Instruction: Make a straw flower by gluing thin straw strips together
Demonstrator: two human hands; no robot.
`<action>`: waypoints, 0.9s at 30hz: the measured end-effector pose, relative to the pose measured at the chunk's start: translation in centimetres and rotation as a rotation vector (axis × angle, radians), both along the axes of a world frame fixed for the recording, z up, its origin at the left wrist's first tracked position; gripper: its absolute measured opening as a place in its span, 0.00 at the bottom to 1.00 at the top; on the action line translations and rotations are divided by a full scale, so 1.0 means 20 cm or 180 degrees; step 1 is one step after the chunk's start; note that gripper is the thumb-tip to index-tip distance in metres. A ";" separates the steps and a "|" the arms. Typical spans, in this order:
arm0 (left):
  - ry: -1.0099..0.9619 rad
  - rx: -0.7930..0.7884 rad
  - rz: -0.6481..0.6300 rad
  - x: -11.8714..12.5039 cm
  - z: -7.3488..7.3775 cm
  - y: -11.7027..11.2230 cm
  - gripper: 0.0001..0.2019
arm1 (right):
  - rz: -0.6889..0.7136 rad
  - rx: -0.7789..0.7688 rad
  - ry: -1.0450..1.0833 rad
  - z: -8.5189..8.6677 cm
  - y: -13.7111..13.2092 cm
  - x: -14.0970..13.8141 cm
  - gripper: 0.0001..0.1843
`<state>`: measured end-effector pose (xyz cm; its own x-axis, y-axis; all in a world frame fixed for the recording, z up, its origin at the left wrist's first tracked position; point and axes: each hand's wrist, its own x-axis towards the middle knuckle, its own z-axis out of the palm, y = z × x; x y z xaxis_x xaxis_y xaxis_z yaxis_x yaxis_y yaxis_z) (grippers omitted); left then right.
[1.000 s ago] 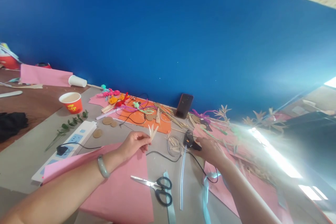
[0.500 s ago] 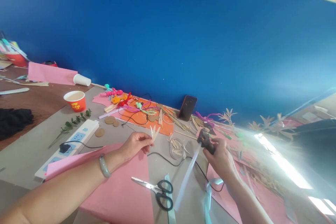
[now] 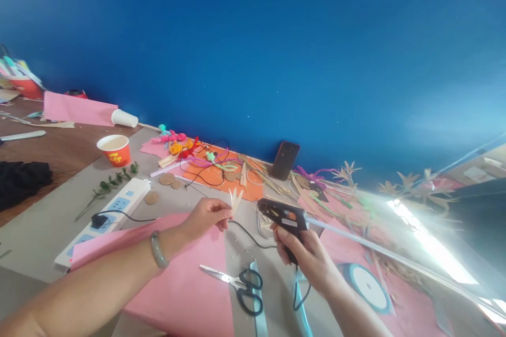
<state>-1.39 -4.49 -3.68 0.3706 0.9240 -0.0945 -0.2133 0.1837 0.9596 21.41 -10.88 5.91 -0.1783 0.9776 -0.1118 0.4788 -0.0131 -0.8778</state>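
My left hand [image 3: 205, 217] pinches a small bundle of pale leaf-shaped strips [image 3: 236, 199] above the pink paper sheet [image 3: 185, 284]. My right hand [image 3: 306, 258] grips a black hot glue gun [image 3: 284, 216] by its handle; its nozzle points left toward the strips, a short gap away. A long clear glue stick [image 3: 379, 247] juts out of the gun's back to the right. The gun's black cord [image 3: 249, 237] trails across the table. Black-handled scissors [image 3: 241, 284] lie below both hands.
A white power strip [image 3: 110, 213] with a plug lies at left, beside a green sprig [image 3: 106, 187] and a red paper cup [image 3: 114, 150]. Craft bits cover an orange sheet [image 3: 217, 176]. A dark phone [image 3: 285, 160] leans on the blue wall. A tape roll [image 3: 367, 287] lies at right.
My right hand picked the glue gun up off the table, turned it and brought it left, nozzle toward the strips. The left hand stayed nearly still.
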 end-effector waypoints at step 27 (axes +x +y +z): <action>-0.0076 0.0015 -0.0042 0.01 0.07 -0.03 0.14 | 0.0398 -0.0078 -0.0690 -0.02 -0.02 -0.11 0.23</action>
